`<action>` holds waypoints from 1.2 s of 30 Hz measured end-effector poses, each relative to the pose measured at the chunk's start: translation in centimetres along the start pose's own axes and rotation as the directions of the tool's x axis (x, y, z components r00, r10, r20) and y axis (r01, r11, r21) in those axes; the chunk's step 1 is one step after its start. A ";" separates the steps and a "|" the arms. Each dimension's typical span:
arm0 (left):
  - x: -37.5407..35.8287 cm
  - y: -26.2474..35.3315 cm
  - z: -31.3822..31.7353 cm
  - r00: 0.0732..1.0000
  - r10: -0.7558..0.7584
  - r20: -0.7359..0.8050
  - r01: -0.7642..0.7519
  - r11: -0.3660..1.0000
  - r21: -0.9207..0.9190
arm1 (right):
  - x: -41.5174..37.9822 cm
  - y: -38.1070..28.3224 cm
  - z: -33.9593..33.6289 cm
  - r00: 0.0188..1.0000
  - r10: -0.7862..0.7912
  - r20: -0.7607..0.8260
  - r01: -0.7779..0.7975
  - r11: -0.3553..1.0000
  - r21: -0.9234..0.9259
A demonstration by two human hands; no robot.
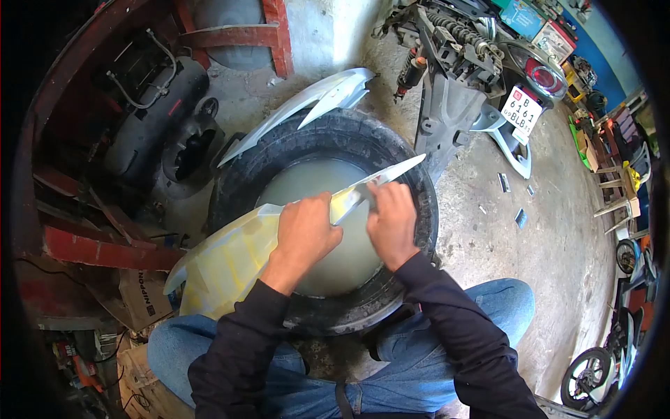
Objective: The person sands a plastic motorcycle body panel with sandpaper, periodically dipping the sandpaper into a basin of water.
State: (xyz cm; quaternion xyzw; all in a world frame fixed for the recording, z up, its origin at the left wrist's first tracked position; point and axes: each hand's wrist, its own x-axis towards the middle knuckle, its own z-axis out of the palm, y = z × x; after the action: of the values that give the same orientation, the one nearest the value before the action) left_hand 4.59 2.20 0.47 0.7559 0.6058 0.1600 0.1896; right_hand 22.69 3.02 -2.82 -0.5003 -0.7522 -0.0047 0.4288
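Observation:
A long motorcycle body panel [227,260], patched yellow and white, lies slantwise across a round black tub [412,157]. Its narrow white tip points to the upper right. My left hand [306,232] is closed around the panel's middle. My right hand [393,222] is closed at the narrow end, fingers bent against the panel's edge; a small greyish piece seems to show by the fingertips, but its kind is hidden. Cloudy water [314,180] fills the tub beneath both hands. A second, white body panel [296,105] rests over the tub's far rim.
A partly stripped motorcycle [450,91] stands at the upper right, its number plate [520,110] hanging low. A black compressor tank [157,115] and a red frame [105,248] are on the left. A Nippon carton [144,297] sits low left. Small blue packets [520,218] lie on the concrete.

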 end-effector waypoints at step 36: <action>-0.1 0.4 -0.3 1.000 -0.012 -0.014 0.012 1.000 0.016 | -0.2 -1.0 0.1 0.999 0.046 0.009 -0.047 0.998 0.038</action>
State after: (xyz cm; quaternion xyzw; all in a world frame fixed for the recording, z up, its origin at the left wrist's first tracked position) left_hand 4.79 2.05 0.94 0.7527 0.6128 0.1591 0.1804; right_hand 21.89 2.37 -2.60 -0.5093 -0.7421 0.0218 0.4353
